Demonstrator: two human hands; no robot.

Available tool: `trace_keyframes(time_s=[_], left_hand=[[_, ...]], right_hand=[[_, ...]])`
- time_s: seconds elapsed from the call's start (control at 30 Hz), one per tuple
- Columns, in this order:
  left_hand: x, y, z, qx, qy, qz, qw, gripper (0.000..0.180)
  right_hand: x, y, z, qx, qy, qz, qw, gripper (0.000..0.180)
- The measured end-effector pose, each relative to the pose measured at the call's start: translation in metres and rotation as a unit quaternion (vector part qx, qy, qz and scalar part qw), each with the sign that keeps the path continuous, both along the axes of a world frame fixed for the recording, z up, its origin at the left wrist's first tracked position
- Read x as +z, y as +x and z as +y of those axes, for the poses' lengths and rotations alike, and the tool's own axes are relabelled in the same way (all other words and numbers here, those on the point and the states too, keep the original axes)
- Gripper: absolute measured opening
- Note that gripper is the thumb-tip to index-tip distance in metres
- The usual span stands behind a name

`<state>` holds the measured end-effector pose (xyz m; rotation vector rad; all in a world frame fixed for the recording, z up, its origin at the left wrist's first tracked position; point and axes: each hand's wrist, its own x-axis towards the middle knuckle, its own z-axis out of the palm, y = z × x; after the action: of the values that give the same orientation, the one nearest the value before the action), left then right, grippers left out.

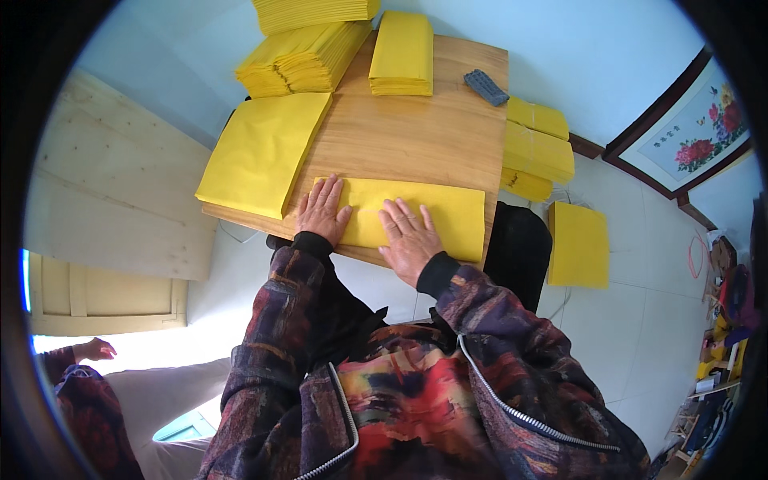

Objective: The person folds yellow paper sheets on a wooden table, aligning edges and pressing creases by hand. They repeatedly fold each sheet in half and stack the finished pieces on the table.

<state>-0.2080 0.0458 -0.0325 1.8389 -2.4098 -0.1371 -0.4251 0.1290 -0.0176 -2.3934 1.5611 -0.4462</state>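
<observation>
A folded piece of yellow paper [456,214] lies lengthwise along the near edge of the wooden table. My left hand [322,211] rests flat on its left end, fingers stretched forward. On the middle of the same paper my right hand [410,240] is pressed down, palm flat and fingers apart. Neither hand grips anything. Just left of my left hand is a pile of wider, unfolded yellow sheets [260,152], its near corner at the table's edge.
Folded yellow stacks [304,60] fill the far left; another stack [402,52] stands at the back. A dark grey object [486,86] lies far right on the wooden table [416,136]. Yellow bundles [540,148] sit beyond its right side. Another person's hand [94,350] shows lower left.
</observation>
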Motion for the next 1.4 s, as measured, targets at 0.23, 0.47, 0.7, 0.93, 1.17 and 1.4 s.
trace_keyframes(time_s=[0.23,0.47,0.7,0.93,1.17,1.4], left_hand=[[-0.004,0.000,0.000,-0.002,-0.004,0.004,1.000,0.062],[0.030,-0.021,0.006,-0.014,-0.052,-0.076,0.996,0.063],[0.023,-0.075,0.034,-0.129,0.042,0.005,0.991,0.084],[0.020,-0.064,0.030,-0.140,0.020,0.084,0.986,0.084],[0.014,-0.067,0.031,-0.117,-0.008,0.120,0.986,0.068],[-0.009,-0.069,0.029,-0.103,-0.094,0.110,0.984,0.055]], right_hand=[[-0.013,-0.046,-0.012,-0.084,-0.037,0.013,0.996,0.063],[-0.013,-0.056,-0.013,-0.090,-0.059,0.000,0.994,0.061],[-0.014,-0.056,-0.014,-0.084,-0.066,0.006,0.994,0.061],[-0.001,-0.064,-0.018,-0.034,-0.031,0.005,0.999,0.064],[0.017,-0.078,-0.020,0.020,0.017,-0.005,1.000,0.066],[0.004,-0.079,-0.023,-0.012,0.001,0.018,1.000,0.048]])
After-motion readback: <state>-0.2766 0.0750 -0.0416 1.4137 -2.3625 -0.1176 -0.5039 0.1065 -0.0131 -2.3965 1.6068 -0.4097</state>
